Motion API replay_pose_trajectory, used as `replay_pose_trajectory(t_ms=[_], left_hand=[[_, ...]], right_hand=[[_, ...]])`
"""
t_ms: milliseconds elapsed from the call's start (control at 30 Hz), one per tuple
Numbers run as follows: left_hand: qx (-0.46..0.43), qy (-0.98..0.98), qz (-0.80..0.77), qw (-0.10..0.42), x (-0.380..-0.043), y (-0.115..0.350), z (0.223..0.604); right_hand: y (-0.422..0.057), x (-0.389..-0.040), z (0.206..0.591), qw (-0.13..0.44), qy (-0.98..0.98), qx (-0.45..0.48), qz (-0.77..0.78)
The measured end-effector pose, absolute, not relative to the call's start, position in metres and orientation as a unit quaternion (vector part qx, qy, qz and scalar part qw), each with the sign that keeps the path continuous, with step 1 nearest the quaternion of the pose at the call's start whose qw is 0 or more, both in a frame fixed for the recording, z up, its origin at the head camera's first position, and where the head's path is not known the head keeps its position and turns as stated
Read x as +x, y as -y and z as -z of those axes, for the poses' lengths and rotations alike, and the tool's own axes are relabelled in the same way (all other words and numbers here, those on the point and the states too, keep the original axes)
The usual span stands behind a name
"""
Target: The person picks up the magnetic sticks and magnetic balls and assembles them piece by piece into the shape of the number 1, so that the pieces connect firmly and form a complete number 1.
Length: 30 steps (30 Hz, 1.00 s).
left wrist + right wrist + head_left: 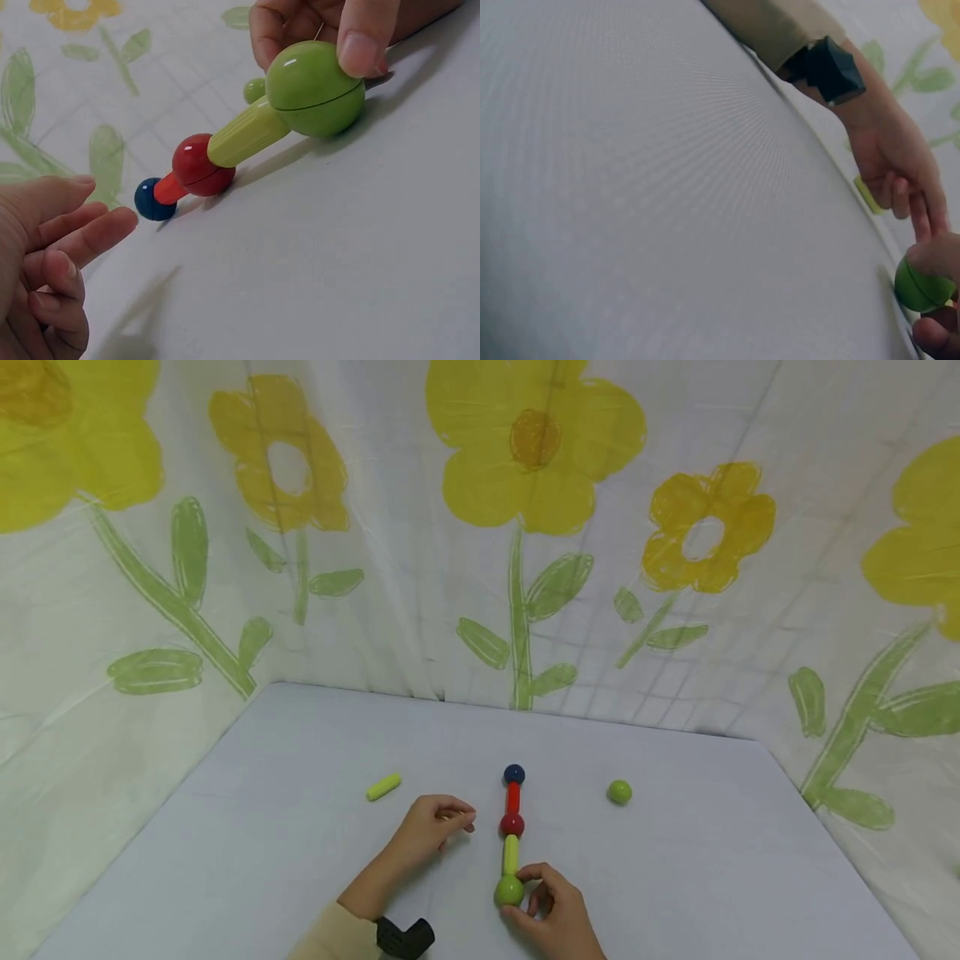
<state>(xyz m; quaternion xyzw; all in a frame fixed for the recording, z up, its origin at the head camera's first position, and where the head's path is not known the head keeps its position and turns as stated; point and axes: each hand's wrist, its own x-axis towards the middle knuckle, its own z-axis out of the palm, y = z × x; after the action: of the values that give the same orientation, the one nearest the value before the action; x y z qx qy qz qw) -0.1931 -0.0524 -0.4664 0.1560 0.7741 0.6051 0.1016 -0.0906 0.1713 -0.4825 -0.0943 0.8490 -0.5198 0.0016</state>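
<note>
Item: chain of toy pieces, lower centre of the head view, lying on the pale bench (675,877). In order from the far end — blue ball (513,773), red rod (513,797), red ball (512,825), yellow-green rod (511,854), green ball (508,891), each touching the next.

Right hand (555,914): lower centre, grip pinching the green ball, thumb and fingertips (360,45) curled over it at the near end of the chain.

Left hand (431,827): just left of the chain, beside the red ball and apart from it — fingers loosely curled, holding nothing. Beige sleeve (337,937) and black wrist mount (405,937) at the bottom edge.

Loose pieces: second yellow-green rod (383,787) at centre left, well apart from the chain; second green ball (619,792) at centre right.

Surround: white cloth with yellow flowers (532,452) across the upper frame.
</note>
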Motion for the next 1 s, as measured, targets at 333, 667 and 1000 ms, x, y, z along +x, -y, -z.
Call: replay_pose_trajectory(t_ms=[333,667,1000], left_hand=[[0.118,-0.778,-0.615,0.053,-0.206,0.087,0.460],[0.053,-0.784,-0.619,0.010,-0.215,0.122,0.459],[-0.004,-0.823,-0.567,-0.045,-0.218,0.148,0.466]], right_hand=[[-0.172,-0.090,0.484,-0.016,-0.848,-0.109,0.518],[-0.173,-0.091,0.484,-0.006,-0.851,-0.107,0.514],[-0.172,-0.090,0.482,-0.002,-0.848,-0.107,0.519]])
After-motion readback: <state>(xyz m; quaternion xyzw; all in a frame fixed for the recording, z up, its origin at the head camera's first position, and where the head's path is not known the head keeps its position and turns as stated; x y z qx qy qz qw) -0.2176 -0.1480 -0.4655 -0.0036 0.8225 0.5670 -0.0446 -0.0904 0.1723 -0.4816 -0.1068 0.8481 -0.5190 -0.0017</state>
